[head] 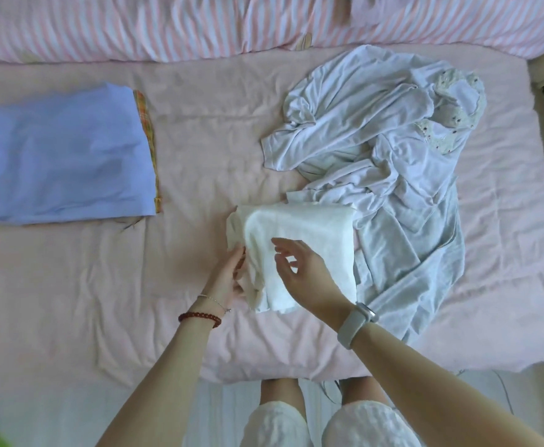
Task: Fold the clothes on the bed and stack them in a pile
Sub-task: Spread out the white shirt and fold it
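White garment (303, 240) folded on bed (103, 285). Left hand (228, 279) pinching its left edge; right hand (299, 269) above it, fingers spread, empty. Blue folded pile (67, 153) far left; crumpled clothes (393, 150) touching right.

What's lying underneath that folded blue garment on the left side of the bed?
Under the folded blue garment a plaid fabric piece peeks out along its right edge, in orange, green and yellow. Only that strip shows; the rest, and anything else beneath, is covered.
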Motion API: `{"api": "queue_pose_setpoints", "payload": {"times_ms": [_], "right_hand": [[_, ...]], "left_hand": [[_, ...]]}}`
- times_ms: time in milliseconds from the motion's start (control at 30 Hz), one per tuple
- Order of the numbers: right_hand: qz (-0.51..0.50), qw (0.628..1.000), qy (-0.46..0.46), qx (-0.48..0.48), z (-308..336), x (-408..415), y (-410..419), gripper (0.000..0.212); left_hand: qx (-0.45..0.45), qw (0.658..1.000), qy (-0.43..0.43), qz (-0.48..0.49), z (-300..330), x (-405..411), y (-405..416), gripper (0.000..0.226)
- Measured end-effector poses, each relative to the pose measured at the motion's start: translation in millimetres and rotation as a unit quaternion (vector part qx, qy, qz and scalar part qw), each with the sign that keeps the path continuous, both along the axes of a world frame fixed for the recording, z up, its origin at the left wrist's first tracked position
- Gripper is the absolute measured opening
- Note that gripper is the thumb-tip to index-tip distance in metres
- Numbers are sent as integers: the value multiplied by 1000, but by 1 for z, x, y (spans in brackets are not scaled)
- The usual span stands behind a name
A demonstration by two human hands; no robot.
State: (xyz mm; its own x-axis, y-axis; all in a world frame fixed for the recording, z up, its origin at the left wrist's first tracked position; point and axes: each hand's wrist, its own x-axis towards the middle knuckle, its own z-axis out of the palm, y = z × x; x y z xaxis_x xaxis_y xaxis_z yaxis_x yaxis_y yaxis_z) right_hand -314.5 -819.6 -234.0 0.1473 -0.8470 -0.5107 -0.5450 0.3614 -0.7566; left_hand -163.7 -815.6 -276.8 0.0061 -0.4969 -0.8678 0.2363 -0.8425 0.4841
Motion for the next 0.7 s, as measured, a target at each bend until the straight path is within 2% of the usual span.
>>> {"api": "queue_pose_setpoints", "payload": {"times_ms": [100,167,233,300,367,433,567,633,700], "right_hand": [[-31,983,154,-90,-14,-28,16,35],[-32,969,219,-107,-22,-45,22,40],[7,966,243,-92,-28,-55,25,48],[54,964,245,-87,-33,-61,27,53],[80,960,252,-95,-37,-61,27,56],[96,956,256,-106,-41,-58,25,59],[143,944,281,-95,-59,-50,15,59],[167,935,303,-82,-68,-49,11,58],[175,933,305,-74,-74,-50,8,57]], "left_hand": [[-100,977,-143,-120,-9,-14,-3,12],[-100,951,-241,-166,-12,-33,-3,26],[-97,934,-308,-151,-12,-49,-5,27],[-122,955,-263,-64,-9,-51,-7,14],[-158,971,-182,3,-5,-41,-6,17],[-153,973,-174,-6,-5,-23,-3,21],[-88,956,-252,-118,-17,-1,-4,15],[-78,939,-298,-151,-20,-5,-10,24],[-94,908,-364,-187,-18,-12,-17,46]]}}
